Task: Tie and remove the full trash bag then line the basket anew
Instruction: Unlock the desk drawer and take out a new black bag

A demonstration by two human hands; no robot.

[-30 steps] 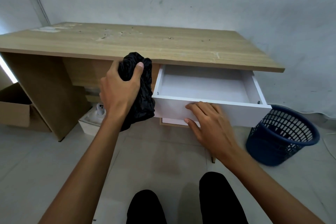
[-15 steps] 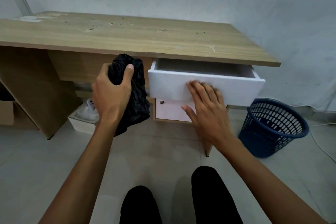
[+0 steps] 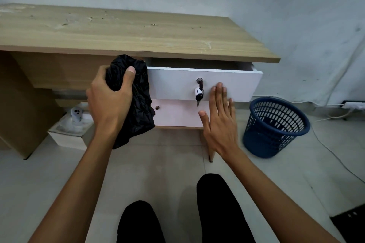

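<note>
The left hand (image 3: 110, 102) clenches a crumpled black trash bag (image 3: 134, 100) in front of the tabletop's (image 3: 138, 31) edge, while the right hand (image 3: 219, 122) lies flat and released, straight fingers against the white drawer front (image 3: 177, 85) just right of the hanging key (image 3: 199, 92) — the drawer stands only slightly ajar. The blue basket (image 3: 274, 126) sits unlined on the floor well off to the right, upright with its mouth up, nearer the right hand than the bag-holding left — so the fresh bag likely must cross rightward and down to reach it.
</note>
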